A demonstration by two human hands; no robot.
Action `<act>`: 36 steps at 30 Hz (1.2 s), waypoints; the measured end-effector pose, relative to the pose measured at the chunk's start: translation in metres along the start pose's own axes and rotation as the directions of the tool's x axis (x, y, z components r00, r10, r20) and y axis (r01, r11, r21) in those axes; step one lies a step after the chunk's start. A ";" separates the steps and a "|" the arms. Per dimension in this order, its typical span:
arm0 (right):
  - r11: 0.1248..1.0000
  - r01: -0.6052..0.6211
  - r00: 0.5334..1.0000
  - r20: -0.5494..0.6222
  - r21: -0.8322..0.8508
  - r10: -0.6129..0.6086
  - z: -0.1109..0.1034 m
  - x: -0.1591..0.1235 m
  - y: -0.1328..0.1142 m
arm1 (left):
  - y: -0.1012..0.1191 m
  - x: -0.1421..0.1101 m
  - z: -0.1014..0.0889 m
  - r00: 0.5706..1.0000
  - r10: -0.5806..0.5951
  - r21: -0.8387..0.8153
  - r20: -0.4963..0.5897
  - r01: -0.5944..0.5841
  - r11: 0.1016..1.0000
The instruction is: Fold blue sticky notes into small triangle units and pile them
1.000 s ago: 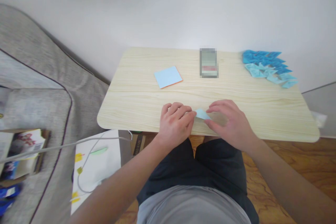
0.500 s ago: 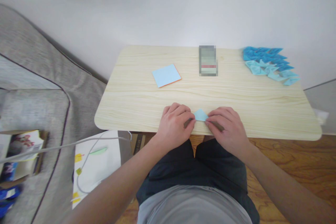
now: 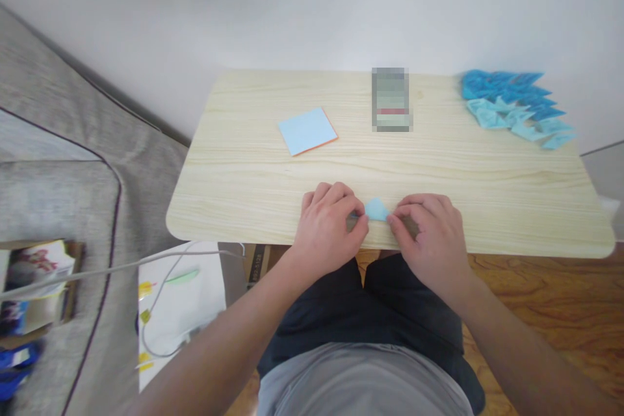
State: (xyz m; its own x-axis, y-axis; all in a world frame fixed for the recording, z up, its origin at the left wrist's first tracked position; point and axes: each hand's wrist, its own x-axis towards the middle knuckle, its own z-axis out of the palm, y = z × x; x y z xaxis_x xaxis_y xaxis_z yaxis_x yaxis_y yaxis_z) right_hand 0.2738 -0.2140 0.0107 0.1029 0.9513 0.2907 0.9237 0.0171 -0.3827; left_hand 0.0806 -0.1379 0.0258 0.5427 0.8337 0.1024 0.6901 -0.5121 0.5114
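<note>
A small light-blue piece of folded paper (image 3: pixel 377 209) lies near the front edge of the wooden table (image 3: pixel 253 195), its visible part shaped like a triangle with the point away from me. My left hand (image 3: pixel 331 224) pinches its left corner between thumb and forefinger. At the opposite corner, the thumb and forefinger of my right hand (image 3: pixel 431 234) close on the paper. Parts of the paper under the fingers are hidden. Beyond my left hand is a stack of light-blue square paper (image 3: pixel 308 132) with an orange edge showing beneath.
Folded blue paper shapes (image 3: pixel 507 94) and paler ones (image 3: pixel 497 114) sit in rows at the back right. A phone-like blurred object (image 3: pixel 391 101) lies at the back middle. A grey sofa (image 3: pixel 141 208) and a cable (image 3: pixel 117 268) are on the left.
The view has shifted slightly, so the table looks a little larger and higher. Both hands still pinch the paper's corners, with the fingers slightly repositioned.
</note>
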 end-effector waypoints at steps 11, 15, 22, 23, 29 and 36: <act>0.996 0.034 0.998 0.057 -0.088 -0.029 -0.006 0.004 -0.005 | 0.000 0.001 0.000 1.000 -0.016 0.011 -0.002 0.016 1.000; 0.994 0.053 0.996 0.083 -0.097 -0.045 -0.008 0.007 -0.004 | -0.001 0.001 0.001 1.000 -0.022 -0.002 -0.012 0.022 1.000; 0.994 0.011 0.996 0.089 -0.106 -0.002 -0.007 0.006 0.000 | -0.001 0.001 -0.001 0.998 -0.059 -0.008 -0.003 0.059 0.998; 0.995 0.006 0.996 0.087 -0.097 0.003 -0.007 0.006 0.001 | -0.001 0.001 -0.001 0.998 -0.066 -0.005 -0.004 0.066 0.998; 0.998 -0.027 0.996 0.082 -0.060 0.031 -0.007 0.006 0.003 | -0.003 0.001 -0.001 0.996 -0.092 0.020 -0.021 0.092 0.996; 0.999 -0.043 0.995 0.085 0.010 0.043 -0.006 0.008 0.011 | -0.005 0.000 -0.002 0.995 -0.094 0.006 -0.016 0.094 0.996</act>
State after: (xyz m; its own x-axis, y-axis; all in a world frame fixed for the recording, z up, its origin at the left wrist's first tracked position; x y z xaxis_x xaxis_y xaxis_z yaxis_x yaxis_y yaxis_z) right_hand 0.2865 -0.2083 0.0139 0.1103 0.9739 0.1985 0.9147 -0.0213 -0.4035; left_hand 0.0765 -0.1346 0.0248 0.4677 0.8814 0.0669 0.7413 -0.4323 0.5134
